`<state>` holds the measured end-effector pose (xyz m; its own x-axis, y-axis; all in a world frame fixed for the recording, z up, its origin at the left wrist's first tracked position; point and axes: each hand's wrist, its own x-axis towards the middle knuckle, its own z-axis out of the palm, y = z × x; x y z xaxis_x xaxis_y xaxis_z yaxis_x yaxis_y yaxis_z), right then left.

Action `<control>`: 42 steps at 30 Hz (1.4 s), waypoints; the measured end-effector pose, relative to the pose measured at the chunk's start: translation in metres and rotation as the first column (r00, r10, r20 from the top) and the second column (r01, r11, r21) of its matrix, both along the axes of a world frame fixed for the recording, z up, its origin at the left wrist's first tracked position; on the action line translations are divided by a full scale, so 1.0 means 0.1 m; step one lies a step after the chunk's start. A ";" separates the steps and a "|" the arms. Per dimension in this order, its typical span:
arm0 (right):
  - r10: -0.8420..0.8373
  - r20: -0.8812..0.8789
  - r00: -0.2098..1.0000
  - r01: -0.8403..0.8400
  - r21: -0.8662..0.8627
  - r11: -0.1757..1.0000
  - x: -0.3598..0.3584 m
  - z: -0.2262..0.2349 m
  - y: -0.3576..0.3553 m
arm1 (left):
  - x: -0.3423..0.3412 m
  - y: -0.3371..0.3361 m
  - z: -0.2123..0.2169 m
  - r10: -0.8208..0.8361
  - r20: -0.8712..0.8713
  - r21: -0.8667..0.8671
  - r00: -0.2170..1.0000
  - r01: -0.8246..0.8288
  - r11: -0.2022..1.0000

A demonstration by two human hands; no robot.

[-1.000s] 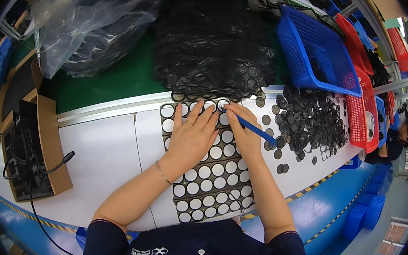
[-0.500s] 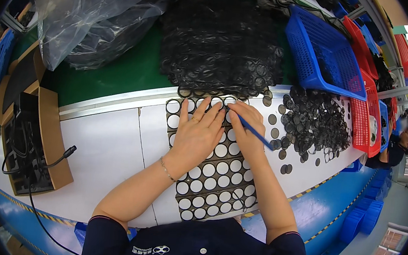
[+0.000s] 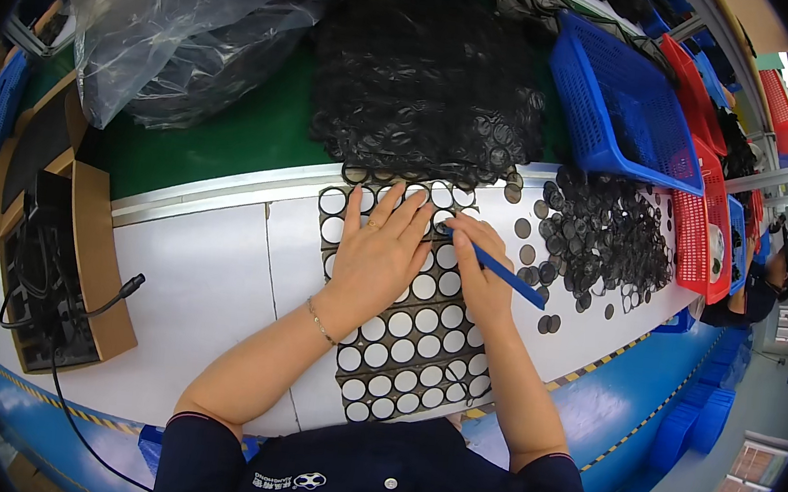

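A dark sheet with rows of round holes [image 3: 424, 317] lies on the white tabletop, white showing through its rings. My left hand [image 3: 375, 261] rests flat on its upper part, fingers stretched and a little apart. Just to the right, my right hand [image 3: 484, 273] is closed around a slim blue stick-like tool [image 3: 517, 284]. The tool's near-left tip is at a ring by my fingertips; its exact kind I cannot make out. Beyond both hands, a thick stack of similar black sheets [image 3: 421, 81] reaches the worktop edge. Loose dark discs [image 3: 606, 235] lie heaped at the right.
A blue basket [image 3: 633, 117] stands at the back right beside red baskets [image 3: 701, 225]. Clear plastic bags [image 3: 205, 34] fill the back left. At the left sits an open cardboard box [image 3: 104, 264] with black cabled gear. A person [image 3: 767, 276] is at the far right.
My right hand has drawn slightly nearer to me, with the blue tool shifting down and to the right. My left hand stays on the sheet almost unmoved.
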<state>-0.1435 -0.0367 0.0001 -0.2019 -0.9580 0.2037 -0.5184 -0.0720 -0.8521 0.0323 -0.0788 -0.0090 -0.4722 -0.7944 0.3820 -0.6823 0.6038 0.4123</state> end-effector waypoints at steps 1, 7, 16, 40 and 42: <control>0.033 -0.140 0.990 -0.041 -0.049 0.998 0.03 0.00 0.00 | 0.00 0.00 0.00 -0.005 -0.002 0.006 1.000 0.005 1.000; 0.041 -0.044 0.998 -0.041 -0.014 0.999 0.00 -0.03 -0.02 | 0.01 0.00 0.00 -0.010 0.007 0.015 1.000 0.009 1.000; 0.065 -0.444 0.893 -0.162 -0.184 0.970 0.09 0.00 0.00 | 0.01 -0.01 -0.03 -0.011 -0.001 0.021 1.000 0.011 1.000; 0.027 -0.062 0.998 -0.020 0.099 0.995 0.03 0.08 0.45 | 0.01 -0.01 -0.01 -0.032 0.014 0.014 0.999 0.031 0.999; 0.027 -0.069 0.997 -0.020 0.096 0.995 0.04 0.08 0.45 | 0.01 0.00 -0.02 -0.027 0.005 0.006 1.000 0.027 1.000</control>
